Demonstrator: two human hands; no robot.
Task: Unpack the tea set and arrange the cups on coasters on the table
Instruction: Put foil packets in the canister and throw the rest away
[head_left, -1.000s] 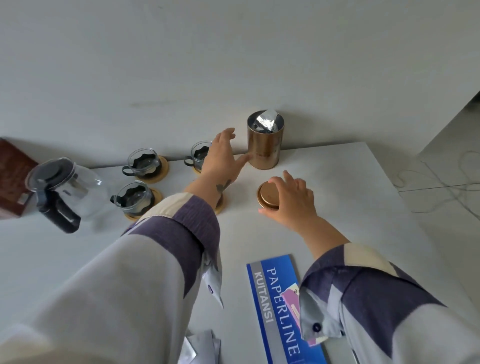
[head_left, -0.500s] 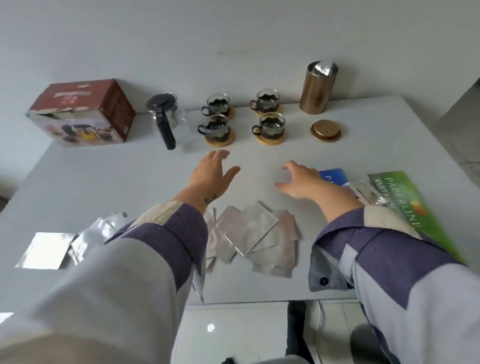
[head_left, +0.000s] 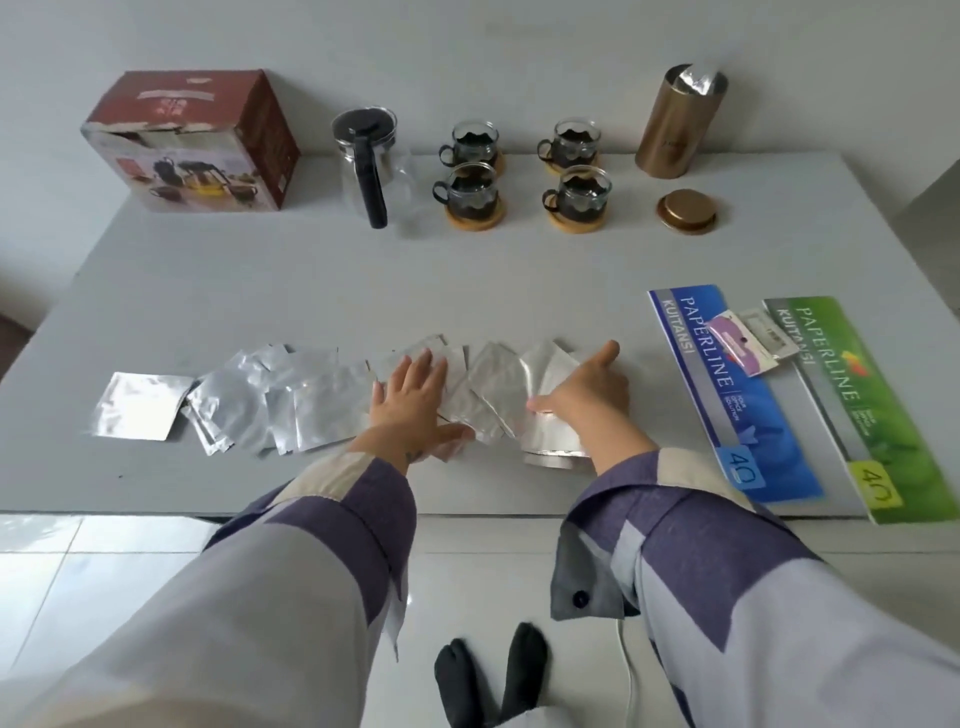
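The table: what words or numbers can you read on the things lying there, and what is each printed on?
"PAPERLINE", "KUITANSI", "40": blue booklet.
"PAPERLINE", "KUITANSI", "40": green booklet.
Small print on both booklets: too small to read.
Red box: lettering blurred.
Gold tin: small mark, unreadable.
Pink card and tag on the booklets: unreadable.
Foil sachets: no print visible.

Foil sachets (head_left: 332, 410) shiny, crinkled; bench (head_left: 519, 275) matt grey; glass cups (head_left: 474, 193) on wooden coasters (head_left: 475, 221); canister (head_left: 675, 130) w/ brushed gold metal; cardboard box (head_left: 197, 140) glossy.
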